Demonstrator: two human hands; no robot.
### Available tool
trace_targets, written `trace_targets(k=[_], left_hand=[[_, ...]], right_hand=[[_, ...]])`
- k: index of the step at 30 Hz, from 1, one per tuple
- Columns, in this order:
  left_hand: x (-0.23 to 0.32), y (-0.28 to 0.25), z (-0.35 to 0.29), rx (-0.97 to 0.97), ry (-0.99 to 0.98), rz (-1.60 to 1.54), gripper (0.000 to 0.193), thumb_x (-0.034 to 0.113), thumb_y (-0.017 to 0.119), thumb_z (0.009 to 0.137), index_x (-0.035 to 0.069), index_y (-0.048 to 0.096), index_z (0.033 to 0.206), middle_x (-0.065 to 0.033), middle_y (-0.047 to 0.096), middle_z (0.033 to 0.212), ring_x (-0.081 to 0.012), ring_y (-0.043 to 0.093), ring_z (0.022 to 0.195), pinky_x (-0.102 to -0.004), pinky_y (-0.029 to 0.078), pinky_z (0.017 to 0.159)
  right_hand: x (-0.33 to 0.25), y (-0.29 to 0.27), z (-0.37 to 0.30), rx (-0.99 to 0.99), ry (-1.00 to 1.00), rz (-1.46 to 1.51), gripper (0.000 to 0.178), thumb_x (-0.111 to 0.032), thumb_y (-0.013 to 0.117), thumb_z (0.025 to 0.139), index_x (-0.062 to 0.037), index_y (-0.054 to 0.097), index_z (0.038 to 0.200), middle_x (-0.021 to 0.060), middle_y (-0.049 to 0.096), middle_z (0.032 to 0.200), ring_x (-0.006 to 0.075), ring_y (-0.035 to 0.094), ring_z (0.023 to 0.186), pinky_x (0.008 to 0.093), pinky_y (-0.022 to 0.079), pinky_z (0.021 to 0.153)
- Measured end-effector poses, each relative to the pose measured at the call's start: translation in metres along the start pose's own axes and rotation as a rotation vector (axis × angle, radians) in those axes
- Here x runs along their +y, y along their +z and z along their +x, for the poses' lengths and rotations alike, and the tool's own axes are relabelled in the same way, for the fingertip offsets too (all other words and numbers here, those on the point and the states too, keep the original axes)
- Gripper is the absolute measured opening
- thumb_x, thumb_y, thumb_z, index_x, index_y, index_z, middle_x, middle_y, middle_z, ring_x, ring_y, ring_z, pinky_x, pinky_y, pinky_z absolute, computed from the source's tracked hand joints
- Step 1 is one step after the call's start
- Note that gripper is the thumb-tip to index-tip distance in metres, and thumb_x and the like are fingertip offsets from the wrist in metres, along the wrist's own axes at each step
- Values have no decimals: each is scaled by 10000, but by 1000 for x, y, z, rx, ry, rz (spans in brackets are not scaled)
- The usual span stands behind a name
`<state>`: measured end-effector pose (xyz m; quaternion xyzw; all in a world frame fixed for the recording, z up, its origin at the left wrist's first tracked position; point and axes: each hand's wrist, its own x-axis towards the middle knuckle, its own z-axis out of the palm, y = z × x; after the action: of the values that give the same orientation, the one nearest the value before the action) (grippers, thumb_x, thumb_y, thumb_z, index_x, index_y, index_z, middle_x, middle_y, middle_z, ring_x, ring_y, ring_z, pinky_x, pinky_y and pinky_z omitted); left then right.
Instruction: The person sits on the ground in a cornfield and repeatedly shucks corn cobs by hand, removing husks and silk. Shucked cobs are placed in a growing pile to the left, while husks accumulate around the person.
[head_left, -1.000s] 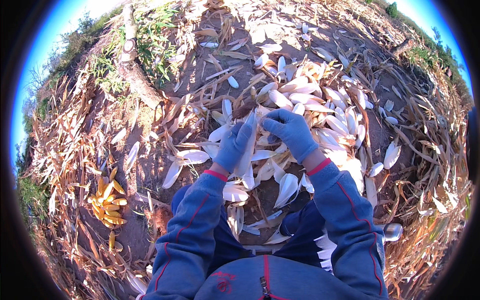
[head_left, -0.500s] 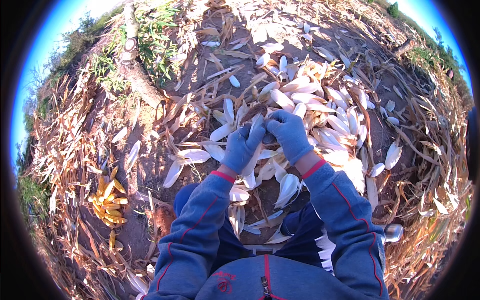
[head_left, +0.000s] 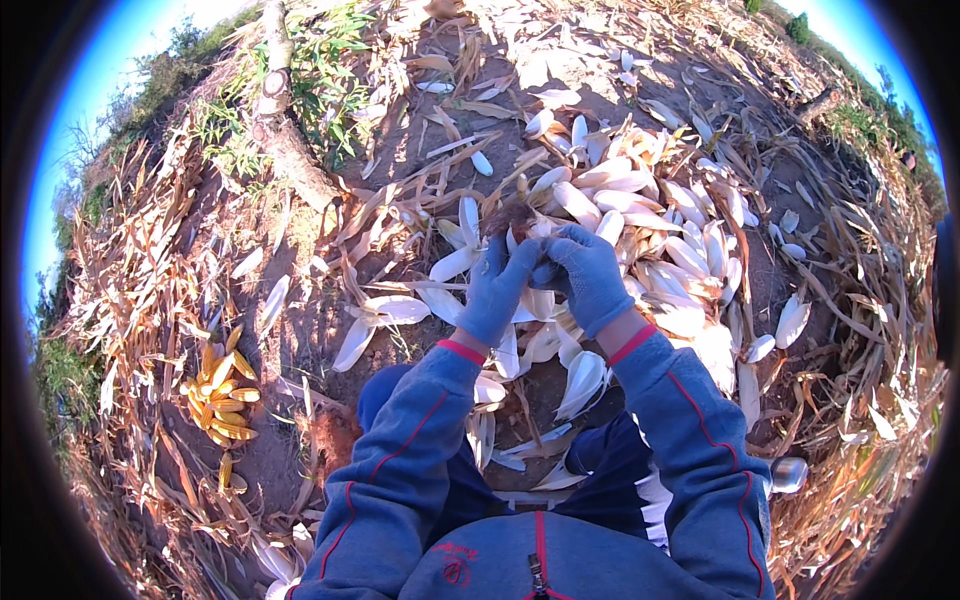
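Note:
Both my hands wear grey-blue gloves and meet in front of me over the husks. My left hand (head_left: 494,295) is closed around an ear of corn, mostly hidden by the gloves. Brown corn silk (head_left: 510,220) sticks out beyond my fingertips. Pressed up against it, my right hand (head_left: 592,285) has its fingers closed at the ear's tip; whether they grip husk or silk is hidden. Beyond and to the right lies a heap of pale corn husks (head_left: 625,190), and loose husks spread below my hands.
At the left, a small pile of husked yellow corn ears (head_left: 218,395) lies on the soil. A cut tree trunk (head_left: 300,165) with green leaves stands at the far left. Dry stalks (head_left: 140,290) cover the sides. A shiny metal object (head_left: 788,474) sits by my right elbow.
My two hands stay together while the left has turned slightly, its fingers now pointing farther away. More brown silk shows past the fingertips. The whole view has shifted a little.

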<state>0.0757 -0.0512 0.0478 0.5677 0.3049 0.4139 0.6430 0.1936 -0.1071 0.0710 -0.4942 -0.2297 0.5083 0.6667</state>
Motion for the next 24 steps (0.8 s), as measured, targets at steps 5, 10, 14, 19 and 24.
trace_targets(k=[5, 10, 14, 19, 24], left_hand=[[-3, -7, 1, 58, -111, -233, 269, 234, 574, 904, 37, 556, 1086, -28, 584, 944, -95, 543, 880, -244, 436, 772], [-2, -37, 15, 117, -72, -544, 261, 219, 571, 905, 43, 540, 1096, -46, 585, 1000, -148, 584, 910, -324, 494, 814], [9, -45, 18, 239, -20, -566, 238, 219, 599, 889, 39, 564, 1041, -32, 594, 944, -116, 584, 844, -271, 499, 759], [1, -66, 24, 450, 90, -487, 243, 219, 603, 884, 34, 562, 1037, -38, 593, 929, -139, 598, 827, -292, 518, 737], [24, -106, 26, 529, 214, -408, 229, 231, 613, 882, 46, 589, 1015, -8, 583, 914, -89, 537, 764, -234, 445, 665]], right_hand=[[0, -14, 9, 110, -13, -112, 99, -92, 552, 832, -6, 590, 800, 77, 593, 654, 166, 588, 511, 266, 505, 492], [-9, -62, 17, 277, -75, -339, 93, -87, 575, 793, -1, 584, 759, 71, 579, 610, 151, 574, 478, 264, 490, 481], [2, -99, 23, 336, -162, -909, 178, -164, 601, 741, 8, 620, 786, 137, 626, 653, 227, 642, 590, 331, 514, 569], [16, -112, 26, 449, -331, -1482, 236, -243, 608, 729, -16, 633, 791, 207, 632, 714, 331, 643, 693, 391, 503, 646], [-7, -186, 24, 374, 150, -1196, 313, -324, 638, 783, -17, 620, 728, 198, 611, 667, 329, 588, 613, 414, 480, 606]])
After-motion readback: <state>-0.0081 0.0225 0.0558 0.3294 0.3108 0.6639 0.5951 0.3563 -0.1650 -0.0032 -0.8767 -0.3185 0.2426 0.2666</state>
